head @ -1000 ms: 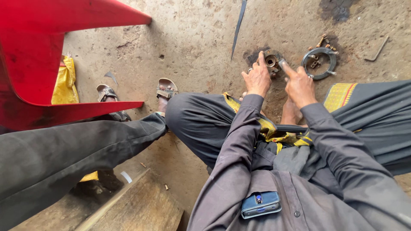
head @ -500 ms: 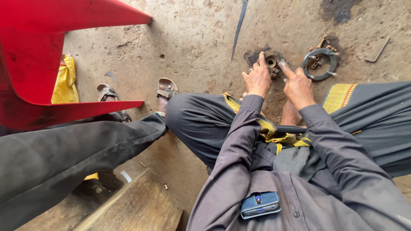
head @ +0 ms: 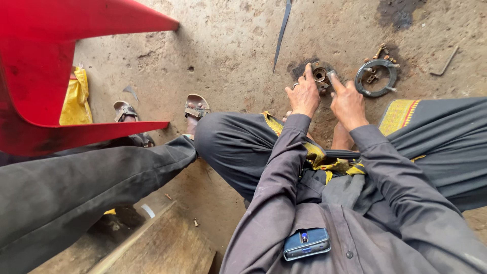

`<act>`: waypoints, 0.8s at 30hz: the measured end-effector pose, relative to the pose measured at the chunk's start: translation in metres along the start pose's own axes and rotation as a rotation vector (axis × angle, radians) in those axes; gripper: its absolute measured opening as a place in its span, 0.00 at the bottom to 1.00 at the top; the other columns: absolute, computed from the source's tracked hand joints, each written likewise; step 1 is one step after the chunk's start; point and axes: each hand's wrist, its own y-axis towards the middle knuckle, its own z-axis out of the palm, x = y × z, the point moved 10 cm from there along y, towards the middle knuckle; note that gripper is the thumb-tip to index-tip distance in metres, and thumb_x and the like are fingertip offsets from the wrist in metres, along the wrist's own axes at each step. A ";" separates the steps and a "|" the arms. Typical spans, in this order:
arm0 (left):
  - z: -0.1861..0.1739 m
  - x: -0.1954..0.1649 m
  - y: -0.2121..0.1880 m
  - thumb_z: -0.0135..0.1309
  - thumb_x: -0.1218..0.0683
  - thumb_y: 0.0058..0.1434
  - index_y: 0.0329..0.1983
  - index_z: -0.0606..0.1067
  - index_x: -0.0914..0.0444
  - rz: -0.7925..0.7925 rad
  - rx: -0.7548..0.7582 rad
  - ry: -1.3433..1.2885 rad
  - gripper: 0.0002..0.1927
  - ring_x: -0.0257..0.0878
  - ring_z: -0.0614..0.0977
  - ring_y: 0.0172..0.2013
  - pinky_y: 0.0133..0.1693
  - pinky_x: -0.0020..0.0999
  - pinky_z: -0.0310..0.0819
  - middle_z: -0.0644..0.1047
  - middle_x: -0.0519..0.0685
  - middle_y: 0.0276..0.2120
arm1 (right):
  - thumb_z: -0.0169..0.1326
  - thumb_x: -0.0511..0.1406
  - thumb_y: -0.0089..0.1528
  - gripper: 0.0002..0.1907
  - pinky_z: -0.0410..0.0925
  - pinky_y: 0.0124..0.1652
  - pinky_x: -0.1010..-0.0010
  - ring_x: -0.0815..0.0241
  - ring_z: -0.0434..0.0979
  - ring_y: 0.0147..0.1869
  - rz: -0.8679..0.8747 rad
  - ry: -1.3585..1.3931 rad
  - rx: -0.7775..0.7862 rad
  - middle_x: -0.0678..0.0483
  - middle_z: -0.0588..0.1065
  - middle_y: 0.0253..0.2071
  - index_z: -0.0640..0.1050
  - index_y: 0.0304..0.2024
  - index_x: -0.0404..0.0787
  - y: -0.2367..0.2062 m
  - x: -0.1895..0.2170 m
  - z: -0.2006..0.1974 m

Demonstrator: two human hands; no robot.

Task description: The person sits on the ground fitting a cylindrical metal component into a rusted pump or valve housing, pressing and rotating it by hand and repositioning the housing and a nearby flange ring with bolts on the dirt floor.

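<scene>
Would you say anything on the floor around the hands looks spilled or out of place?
Yes: a dark oily stain marks the concrete floor at the top, and small bolts lie scattered beside the metal ring.

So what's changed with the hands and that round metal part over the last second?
Almost nothing. Both hands, left and right, stay on the small round metal hub on the concrete floor; the fingers barely shift. Neither takes hold of nor lets go of anything. The grey metal ring beside them and the red plastic chair stay put.
</scene>
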 end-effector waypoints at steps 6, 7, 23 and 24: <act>-0.002 -0.001 -0.001 0.55 0.55 0.59 0.78 0.49 0.57 0.005 -0.007 0.011 0.45 0.52 0.85 0.45 0.53 0.65 0.64 0.79 0.55 0.51 | 0.57 0.32 0.63 0.32 0.71 0.40 0.43 0.28 0.77 0.40 0.006 -0.026 0.002 0.33 0.71 0.41 0.71 0.71 0.50 0.001 -0.002 0.004; -0.002 -0.001 -0.001 0.55 0.55 0.59 0.77 0.49 0.57 0.005 -0.012 0.004 0.45 0.52 0.85 0.45 0.53 0.66 0.64 0.78 0.56 0.51 | 0.57 0.32 0.63 0.33 0.71 0.41 0.43 0.28 0.77 0.40 0.006 -0.026 0.009 0.33 0.71 0.41 0.71 0.72 0.50 0.001 -0.002 0.005; 0.002 0.003 -0.004 0.55 0.57 0.59 0.78 0.49 0.56 -0.012 -0.003 0.000 0.45 0.52 0.85 0.44 0.54 0.65 0.63 0.79 0.56 0.51 | 0.56 0.33 0.65 0.30 0.71 0.43 0.45 0.31 0.77 0.42 0.038 -0.001 -0.012 0.35 0.71 0.43 0.71 0.72 0.51 0.000 -0.008 0.005; 0.002 0.004 -0.004 0.55 0.56 0.58 0.77 0.49 0.56 -0.013 -0.002 0.000 0.45 0.52 0.85 0.44 0.53 0.65 0.63 0.79 0.56 0.50 | 0.56 0.33 0.65 0.31 0.71 0.43 0.45 0.31 0.77 0.42 0.037 -0.004 -0.008 0.35 0.71 0.43 0.71 0.72 0.51 0.001 -0.009 0.006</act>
